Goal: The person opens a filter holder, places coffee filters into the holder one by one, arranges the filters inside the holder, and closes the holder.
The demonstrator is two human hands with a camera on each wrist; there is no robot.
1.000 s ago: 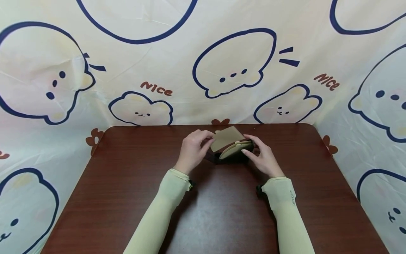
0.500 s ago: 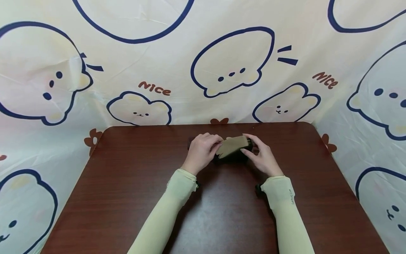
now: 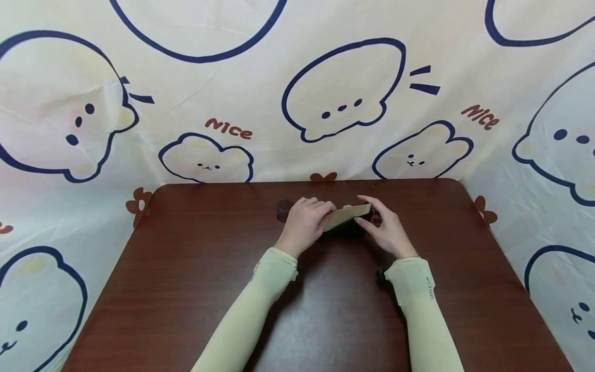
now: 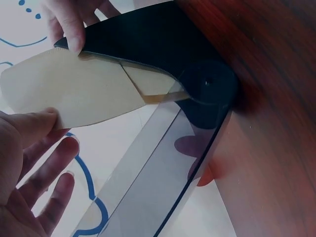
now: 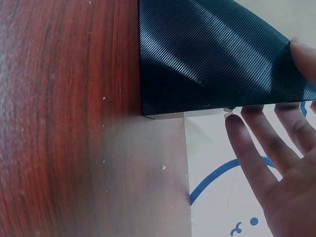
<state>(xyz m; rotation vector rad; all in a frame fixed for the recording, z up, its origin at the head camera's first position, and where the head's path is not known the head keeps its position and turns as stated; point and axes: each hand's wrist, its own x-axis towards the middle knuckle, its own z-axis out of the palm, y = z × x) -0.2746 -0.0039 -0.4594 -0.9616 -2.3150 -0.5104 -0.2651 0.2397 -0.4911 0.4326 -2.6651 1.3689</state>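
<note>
A black ribbed holder [image 5: 212, 59] stands near the table's far edge, its clear lid [image 4: 143, 168] swung open to the left. A tan paper coffee filter [image 4: 74, 86], fan-shaped with a crimped edge, lies at the holder's mouth, tilted across it. My left hand [image 3: 307, 222] pinches one edge of this filter; in the left wrist view the thumb lies on top and the other fingers are spread below. More tan paper shows inside the holder. My right hand [image 3: 386, 230] grips the holder's right end, thumb in front and fingers behind.
Underneath is a dark reddish-brown wooden table [image 3: 344, 320]. A pale cloth [image 3: 232, 93] with blue cartoon outlines hangs behind the table and along both sides.
My left hand has moved right and slightly away with the filter, which has tipped from standing up to lying lower across the holder's mouth. The right hand keeps its grip in place.
</note>
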